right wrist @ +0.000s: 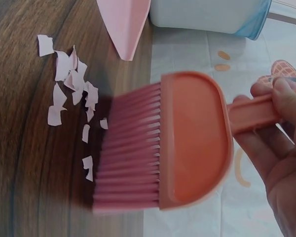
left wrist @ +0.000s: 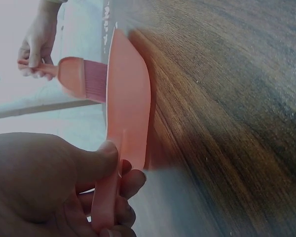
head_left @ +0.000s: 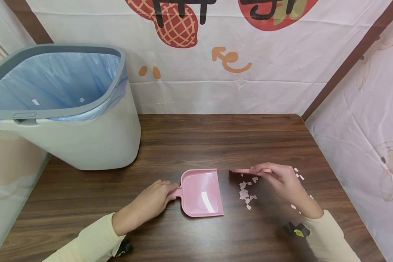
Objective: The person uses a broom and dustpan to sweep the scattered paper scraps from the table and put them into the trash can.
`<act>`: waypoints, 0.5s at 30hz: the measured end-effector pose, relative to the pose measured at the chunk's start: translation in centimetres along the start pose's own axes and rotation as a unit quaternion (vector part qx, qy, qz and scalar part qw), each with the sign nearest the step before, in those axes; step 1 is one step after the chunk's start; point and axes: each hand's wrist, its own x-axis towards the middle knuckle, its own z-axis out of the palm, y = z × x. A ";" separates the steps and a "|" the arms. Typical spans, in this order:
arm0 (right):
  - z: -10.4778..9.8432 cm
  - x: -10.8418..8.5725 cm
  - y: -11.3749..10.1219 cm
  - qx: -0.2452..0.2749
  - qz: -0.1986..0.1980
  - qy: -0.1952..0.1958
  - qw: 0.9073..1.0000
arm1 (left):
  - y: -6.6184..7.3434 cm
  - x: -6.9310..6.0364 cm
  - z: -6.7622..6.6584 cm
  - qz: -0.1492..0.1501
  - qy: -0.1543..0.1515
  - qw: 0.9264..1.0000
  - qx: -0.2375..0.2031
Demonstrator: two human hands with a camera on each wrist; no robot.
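Note:
My left hand grips the handle of a pink dustpan, whose flat mouth faces right on the brown table. No scraps show in the pan. In the left wrist view the thumb lies over the handle with fingers curled beneath. My right hand holds a small pink brush by its handle, bristles pointing down. Between the brush and the dustpan's mouth lies a loose heap of torn paper scraps. The right wrist view shows the bristles beside the scraps, close to a few of them.
A whitish trash bin with a grey rim and blue liner stands at the back left; a few scraps cling inside. More paper bits are scattered around the right forearm. A printed cloth hangs behind the wooden table.

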 end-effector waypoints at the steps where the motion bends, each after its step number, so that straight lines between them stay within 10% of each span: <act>1: -0.2 -0.1 0.0 0.004 0.001 -0.006 1.000 | 0.0 0.0 0.0 0.000 -0.001 1.000 -0.001; 15: -1.9 -0.5 -0.4 0.054 0.006 -0.064 0.996 | 0.0 0.0 0.0 0.001 -0.003 1.000 0.002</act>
